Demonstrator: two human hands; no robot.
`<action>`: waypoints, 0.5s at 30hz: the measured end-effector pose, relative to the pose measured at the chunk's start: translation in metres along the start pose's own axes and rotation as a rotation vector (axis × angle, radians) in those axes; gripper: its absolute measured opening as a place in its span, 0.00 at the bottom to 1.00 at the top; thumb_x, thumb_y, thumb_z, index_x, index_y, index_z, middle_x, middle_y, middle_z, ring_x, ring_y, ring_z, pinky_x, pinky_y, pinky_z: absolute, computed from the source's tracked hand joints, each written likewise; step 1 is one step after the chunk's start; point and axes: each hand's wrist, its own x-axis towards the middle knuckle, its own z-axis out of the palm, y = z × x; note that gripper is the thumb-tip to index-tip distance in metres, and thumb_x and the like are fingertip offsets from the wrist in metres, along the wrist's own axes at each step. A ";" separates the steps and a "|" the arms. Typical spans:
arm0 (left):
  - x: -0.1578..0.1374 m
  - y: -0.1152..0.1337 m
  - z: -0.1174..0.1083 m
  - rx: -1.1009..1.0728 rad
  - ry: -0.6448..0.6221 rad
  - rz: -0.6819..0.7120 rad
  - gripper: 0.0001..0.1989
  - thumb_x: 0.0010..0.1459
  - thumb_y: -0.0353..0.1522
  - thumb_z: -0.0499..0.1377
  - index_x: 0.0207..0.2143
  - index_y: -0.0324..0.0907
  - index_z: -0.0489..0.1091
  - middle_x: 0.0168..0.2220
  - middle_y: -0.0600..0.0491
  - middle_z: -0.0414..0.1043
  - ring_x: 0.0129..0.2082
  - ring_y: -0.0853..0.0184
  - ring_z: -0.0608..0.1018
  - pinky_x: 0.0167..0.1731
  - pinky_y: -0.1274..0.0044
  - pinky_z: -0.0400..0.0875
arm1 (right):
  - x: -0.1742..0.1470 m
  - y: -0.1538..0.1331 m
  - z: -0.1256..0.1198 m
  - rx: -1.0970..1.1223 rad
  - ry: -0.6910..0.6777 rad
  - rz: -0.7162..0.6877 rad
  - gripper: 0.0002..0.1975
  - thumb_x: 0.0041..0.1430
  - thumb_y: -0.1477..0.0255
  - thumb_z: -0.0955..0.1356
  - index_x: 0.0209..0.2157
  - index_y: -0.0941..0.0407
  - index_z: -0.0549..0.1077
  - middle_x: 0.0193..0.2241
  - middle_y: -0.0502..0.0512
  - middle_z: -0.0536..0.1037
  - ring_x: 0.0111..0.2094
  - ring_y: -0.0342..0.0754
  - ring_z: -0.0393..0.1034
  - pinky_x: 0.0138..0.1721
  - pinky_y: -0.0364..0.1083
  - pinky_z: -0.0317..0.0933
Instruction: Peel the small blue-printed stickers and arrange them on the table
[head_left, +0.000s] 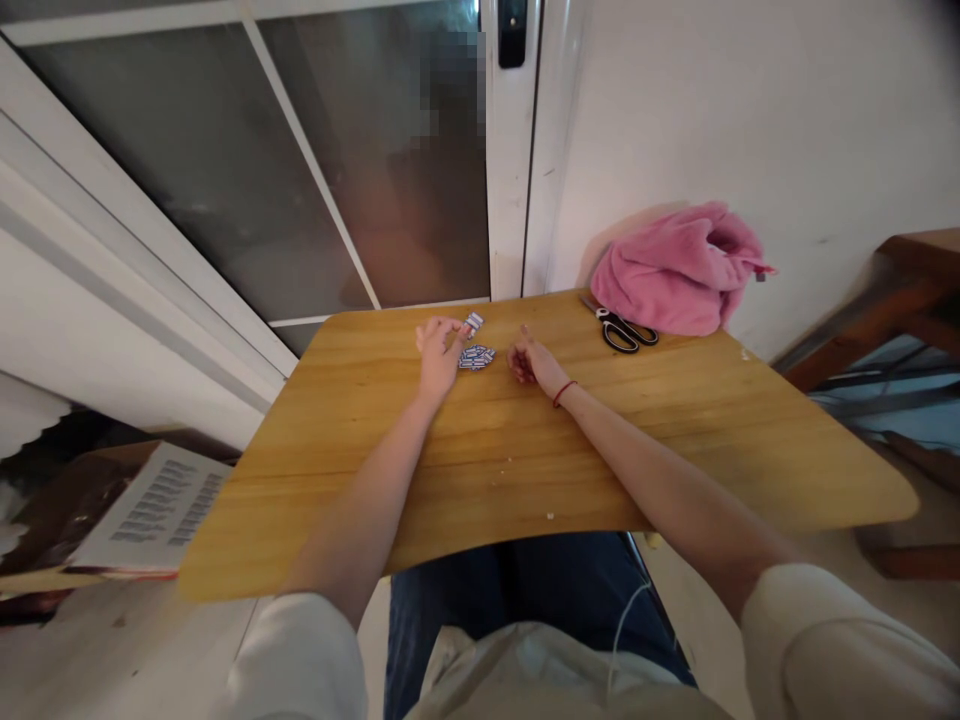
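My left hand (439,348) is over the far middle of the wooden table, its thumb and fingers closed on a small stack of striped blue-and-white paper slips (473,322). Just below its fingertips lies a loose pile of similar slips (477,358), with dark and light stripes. To the right of that pile, my right hand (531,360) has curled fingers and one digit pointing up. Whatever may be inside those curled fingers is hidden. A red cord circles the right wrist.
Black-handled scissors (622,330) lie at the table's far right beside a bunched pink plush cloth (679,270). The wooden table (330,440) meets a glazed door (315,180) at its far edge. Tiny pale scraps dot the near part. A printed sheet (154,505) lies at lower left.
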 end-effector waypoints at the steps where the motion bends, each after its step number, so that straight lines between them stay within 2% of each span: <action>1: 0.000 -0.006 0.000 0.081 -0.020 -0.065 0.10 0.58 0.41 0.53 0.32 0.45 0.68 0.41 0.50 0.68 0.47 0.57 0.65 0.50 0.64 0.54 | 0.000 0.001 0.000 0.010 0.026 0.011 0.36 0.57 0.43 0.46 0.18 0.56 0.63 0.12 0.48 0.60 0.13 0.38 0.55 0.16 0.39 0.50; 4: 0.001 -0.021 0.001 0.241 -0.037 -0.322 0.15 0.54 0.45 0.56 0.35 0.44 0.66 0.46 0.43 0.65 0.51 0.50 0.63 0.49 0.60 0.54 | 0.001 0.006 0.002 0.025 0.126 0.025 0.27 0.58 0.47 0.55 0.22 0.56 0.64 0.15 0.47 0.64 0.15 0.37 0.57 0.17 0.38 0.51; 7: 0.003 -0.029 0.001 0.258 -0.006 -0.444 0.17 0.55 0.46 0.53 0.38 0.43 0.64 0.49 0.38 0.63 0.53 0.47 0.62 0.49 0.57 0.54 | 0.005 0.011 0.002 0.038 0.212 0.047 0.17 0.58 0.55 0.62 0.27 0.56 0.63 0.22 0.48 0.70 0.17 0.37 0.60 0.17 0.38 0.52; 11: 0.001 -0.028 0.009 0.235 -0.071 -0.484 0.18 0.47 0.47 0.60 0.31 0.42 0.64 0.47 0.38 0.64 0.53 0.43 0.61 0.49 0.55 0.54 | 0.013 0.013 0.008 0.079 0.215 0.103 0.09 0.59 0.64 0.62 0.33 0.56 0.62 0.30 0.55 0.74 0.22 0.40 0.68 0.20 0.39 0.60; 15: -0.005 -0.024 0.025 0.160 -0.139 -0.425 0.17 0.40 0.39 0.66 0.29 0.41 0.64 0.47 0.36 0.63 0.54 0.43 0.62 0.50 0.58 0.55 | 0.015 0.010 0.024 0.098 0.144 0.082 0.08 0.55 0.72 0.66 0.38 0.56 0.65 0.37 0.58 0.76 0.33 0.43 0.72 0.32 0.41 0.66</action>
